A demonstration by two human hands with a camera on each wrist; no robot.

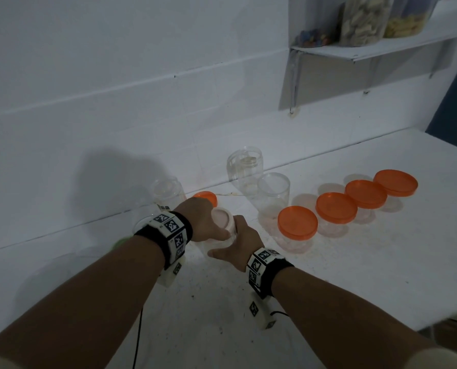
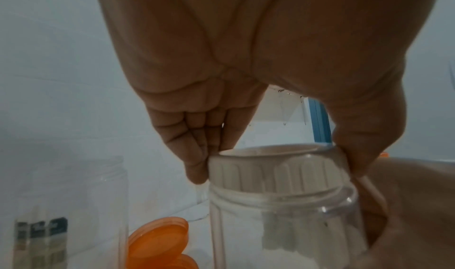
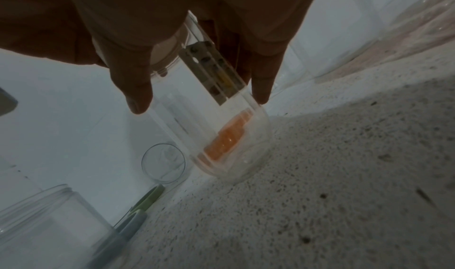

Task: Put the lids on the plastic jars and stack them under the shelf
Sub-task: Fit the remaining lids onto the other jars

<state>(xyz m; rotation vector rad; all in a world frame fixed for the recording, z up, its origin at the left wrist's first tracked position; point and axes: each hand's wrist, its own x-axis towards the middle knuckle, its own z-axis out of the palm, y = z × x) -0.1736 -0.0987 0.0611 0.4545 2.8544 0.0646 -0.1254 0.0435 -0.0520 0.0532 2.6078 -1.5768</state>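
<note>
A clear plastic jar (image 2: 283,226) stands on the white counter (image 1: 328,275) in front of me. A white ribbed lid (image 2: 278,166) sits on its mouth. My left hand (image 1: 208,222) pinches that lid from above, fingers on one side and thumb on the other. My right hand (image 1: 238,243) wraps round the jar's body (image 3: 209,129) lower down, its fingertips (image 3: 138,100) pressed on the wall. Whether the lid is screwed tight cannot be seen. The shelf (image 1: 368,50) hangs on the wall at the far right.
Several jars with orange lids (image 1: 298,222) stand in a diagonal row to the right. Open clear jars (image 1: 274,193) stand behind and to the left. A loose orange lid (image 1: 206,198) lies by the wall, a green lid (image 3: 147,197) further left. Filled containers sit on the shelf.
</note>
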